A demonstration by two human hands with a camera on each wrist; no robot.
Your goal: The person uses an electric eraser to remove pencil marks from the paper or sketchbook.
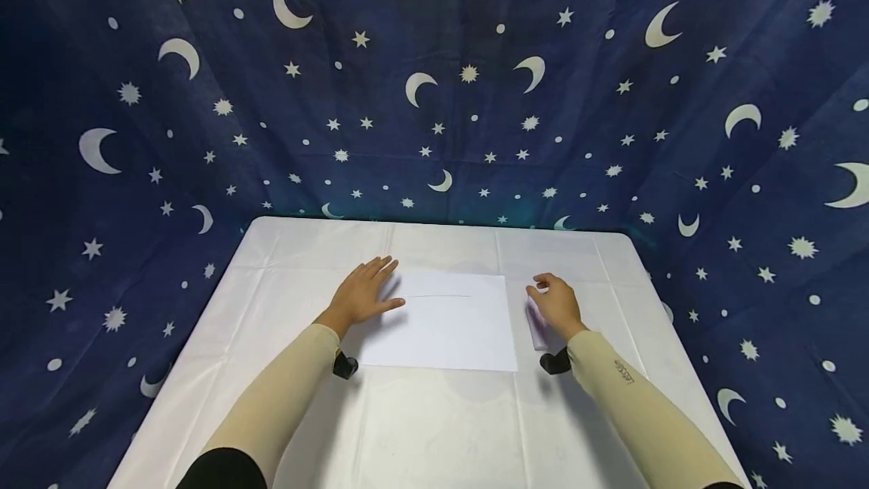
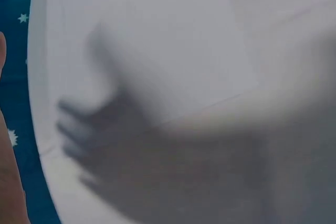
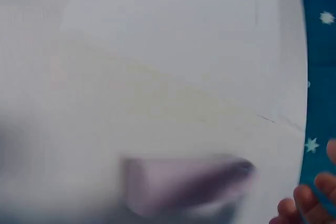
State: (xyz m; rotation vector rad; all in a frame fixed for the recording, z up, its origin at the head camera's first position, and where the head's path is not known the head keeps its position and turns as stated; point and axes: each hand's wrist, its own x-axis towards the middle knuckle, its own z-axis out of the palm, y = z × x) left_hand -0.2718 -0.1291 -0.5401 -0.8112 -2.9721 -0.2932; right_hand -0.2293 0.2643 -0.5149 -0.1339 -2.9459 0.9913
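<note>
Now your left grip point(image 1: 365, 294) spreads over the paper point(image 1: 455, 334); your right grip point(image 1: 560, 305) curls loosely by the purple object point(image 1: 535, 327), right.

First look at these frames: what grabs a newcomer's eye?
Probably the dark blue cloth with pale moons and stars, rising behind and around the white table. Next, the white sheet lying mid-table, with a thin line across its far part and the spread left hand at its left edge. Then the pale purple object right of the sheet, by the right hand.
</note>
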